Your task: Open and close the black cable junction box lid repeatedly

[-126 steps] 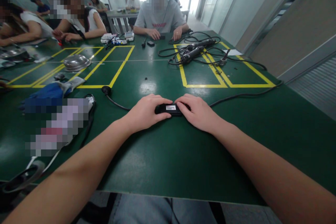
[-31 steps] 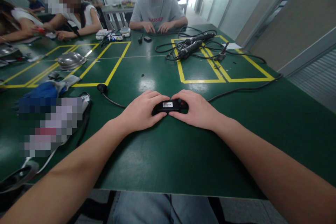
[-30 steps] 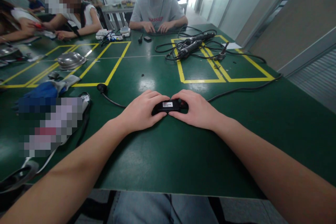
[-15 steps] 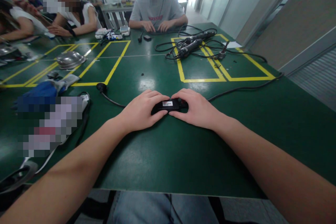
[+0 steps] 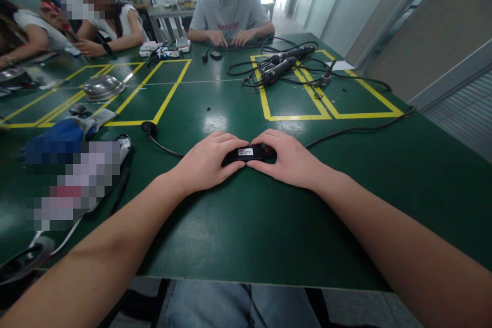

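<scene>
A black power adapter (image 5: 250,152) with a white printed label lies on the green table, between my two hands. My left hand (image 5: 213,160) is curled round its left end, thumb at the near edge and fingers at the far edge. Round the right end, my right hand (image 5: 289,160) grips it in the same way, its thumb and fingertips close to those of the left. A black cord with a plug (image 5: 148,128) runs out on the left, and another cord (image 5: 346,132) leads off to the right. My palms hide both ends of the adapter.
Black handheld tools (image 5: 282,67) with tangled cords lie inside yellow tape outlines at the far right. On the left are a metal bowl (image 5: 103,87), a blue cloth item (image 5: 61,138) and a blurred-out pouch (image 5: 82,179). A person in a grey shirt (image 5: 230,15) sits opposite; others sit at the left.
My hands and the adapter stay practically still. At the far left, a seated person's hands have shifted slightly.
</scene>
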The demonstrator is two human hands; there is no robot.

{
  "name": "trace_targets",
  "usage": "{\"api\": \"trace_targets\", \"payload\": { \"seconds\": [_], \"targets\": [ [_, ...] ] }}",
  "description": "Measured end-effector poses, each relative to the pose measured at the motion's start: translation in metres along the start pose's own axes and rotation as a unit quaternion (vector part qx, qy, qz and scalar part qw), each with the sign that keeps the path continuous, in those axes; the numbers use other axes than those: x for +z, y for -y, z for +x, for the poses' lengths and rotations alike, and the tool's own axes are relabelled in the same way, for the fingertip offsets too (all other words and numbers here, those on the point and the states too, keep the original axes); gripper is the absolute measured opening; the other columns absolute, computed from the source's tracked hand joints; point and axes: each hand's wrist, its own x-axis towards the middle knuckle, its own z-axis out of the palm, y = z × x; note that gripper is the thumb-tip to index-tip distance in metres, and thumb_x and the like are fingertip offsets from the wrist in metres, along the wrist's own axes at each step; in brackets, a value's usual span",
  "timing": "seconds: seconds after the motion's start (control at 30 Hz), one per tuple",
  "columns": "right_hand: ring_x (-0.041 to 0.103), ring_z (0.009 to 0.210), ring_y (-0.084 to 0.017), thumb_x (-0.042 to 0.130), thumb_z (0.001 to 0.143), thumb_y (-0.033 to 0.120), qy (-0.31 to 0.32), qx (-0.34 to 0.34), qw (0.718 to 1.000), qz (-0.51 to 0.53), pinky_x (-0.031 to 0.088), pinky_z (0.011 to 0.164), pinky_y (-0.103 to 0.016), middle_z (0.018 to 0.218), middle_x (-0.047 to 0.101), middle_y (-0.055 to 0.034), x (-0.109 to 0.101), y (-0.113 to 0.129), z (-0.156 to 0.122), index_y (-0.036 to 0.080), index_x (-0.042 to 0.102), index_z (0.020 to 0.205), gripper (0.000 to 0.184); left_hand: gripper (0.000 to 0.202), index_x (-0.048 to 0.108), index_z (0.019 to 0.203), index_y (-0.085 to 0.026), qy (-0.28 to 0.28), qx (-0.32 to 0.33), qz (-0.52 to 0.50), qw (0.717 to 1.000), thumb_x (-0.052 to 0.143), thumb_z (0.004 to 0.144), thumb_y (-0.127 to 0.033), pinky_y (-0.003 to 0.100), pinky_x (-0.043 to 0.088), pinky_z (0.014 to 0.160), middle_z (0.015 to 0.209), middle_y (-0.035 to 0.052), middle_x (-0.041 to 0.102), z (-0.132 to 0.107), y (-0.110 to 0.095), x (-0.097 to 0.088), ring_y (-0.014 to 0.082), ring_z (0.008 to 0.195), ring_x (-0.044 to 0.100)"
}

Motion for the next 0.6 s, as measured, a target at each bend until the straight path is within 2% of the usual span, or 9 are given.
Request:
{"api": "trace_targets", "payload": {
  "seconds": [0.2, 0.6],
  "targets": [
    [0.074, 0.102, -0.028, 0.086, 0.096, 0.040, 0.002, 0.002, 1.000, -0.003, 0.060, 0.092, -0.044, 0.113, 0.078, -0.0086, 0.0003, -0.0007, -0.0002, 0.024, 0.078, 0.115, 0.026, 0.039, 0.075, 0.142, -0.017, 0.004, 0.001, 0.005, 1.000, 0.072, 0.106, -0.031, 0.053, 0.063, 0.109, 0.131, 0.0153, 0.082, 0.0001, 0.0008, -0.0007, 0.0327, 0.120, 0.076],
    [0.074, 0.100, -0.028, 0.088, 0.096, 0.040, 0.001, -0.002, 1.000, -0.006, 0.061, 0.093, -0.045, 0.112, 0.079, -0.0078, -0.0007, -0.0009, 0.0007, 0.025, 0.080, 0.113, 0.024, 0.038, 0.076, 0.142, -0.021, 0.006, -0.007, 0.010, 1.000, 0.074, 0.106, -0.031, 0.049, 0.063, 0.108, 0.128, 0.0121, 0.083, -0.0003, 0.0004, -0.0022, 0.0310, 0.119, 0.077]
  ]
}}
